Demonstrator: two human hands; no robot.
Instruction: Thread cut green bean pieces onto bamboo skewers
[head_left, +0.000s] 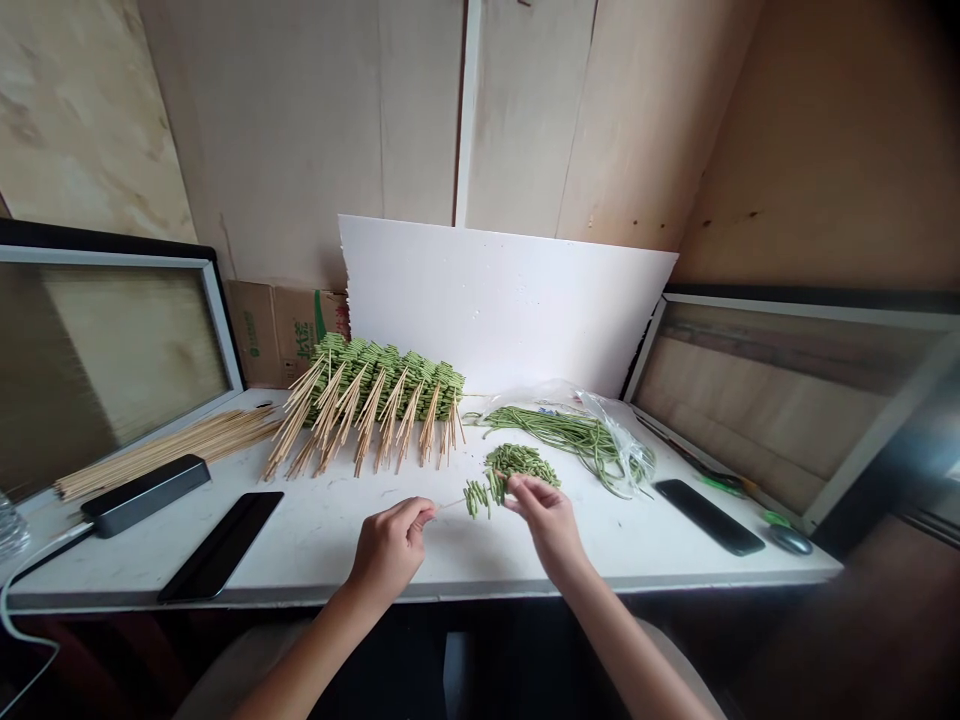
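Note:
Between the thumb and fingers of my left hand [390,548] is one end of a thin bamboo skewer [450,504]. Several short green bean pieces [476,497] are threaded crosswise along its other part. My right hand [551,528] pinches at the far end of the skewer, with green bean pieces at its fingertips; the exact grip there is partly hidden. Just behind the right hand lies a heap of cut bean pieces [523,460]. Loaded bean skewers [375,385] are stacked in a long pile at the back left, bare ends facing me.
Loose bamboo skewers [172,448] lie at left, near a black box [146,493] with a cable and a phone [221,545]. Uncut long beans [559,430] rest by a clear plastic bag [619,440]. At right are another phone [709,517] and a mouse [790,540]. A white board [502,310] stands behind.

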